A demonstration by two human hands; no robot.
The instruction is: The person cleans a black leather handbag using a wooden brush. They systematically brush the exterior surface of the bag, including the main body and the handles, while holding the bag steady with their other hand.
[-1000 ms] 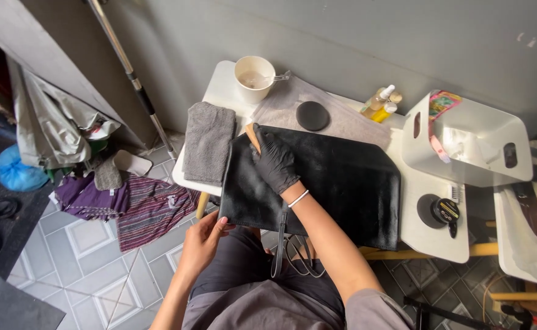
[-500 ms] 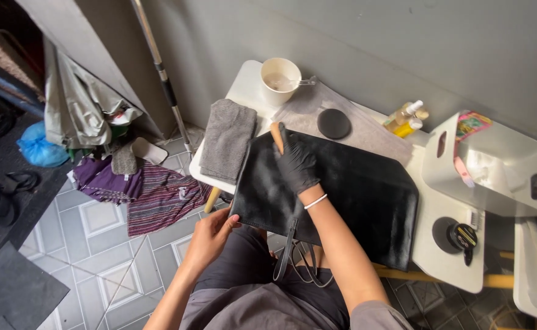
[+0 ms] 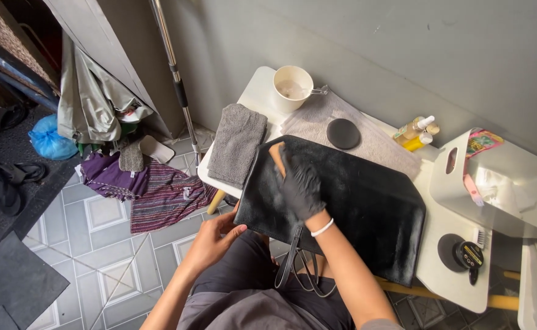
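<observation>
Grey wall and tiled floor around a white table [image 3: 445, 281], where we see a flat black leather bag [image 3: 354, 208] lying, its near edge overhanging toward our lap. Our gloved right hand [image 3: 299, 183] presses on the bag's left part, curled around a wooden-handled brush [image 3: 275, 153]. Our bare left hand [image 3: 213, 238] pinches the bag's lower left corner; grey towel [image 3: 238, 143] and cup [image 3: 293, 87] sit just beside.

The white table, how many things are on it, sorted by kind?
On the white table:
Bags: 1, the black leather bag
Towels: 2, the folded grey towel and a lighter cloth
Cups: 1, the white cup
Bottles: 2, small yellow bottles
Round lids and tins: 2, a black lid and an open tin
Bins: 1, the white bin
Total: 9
</observation>
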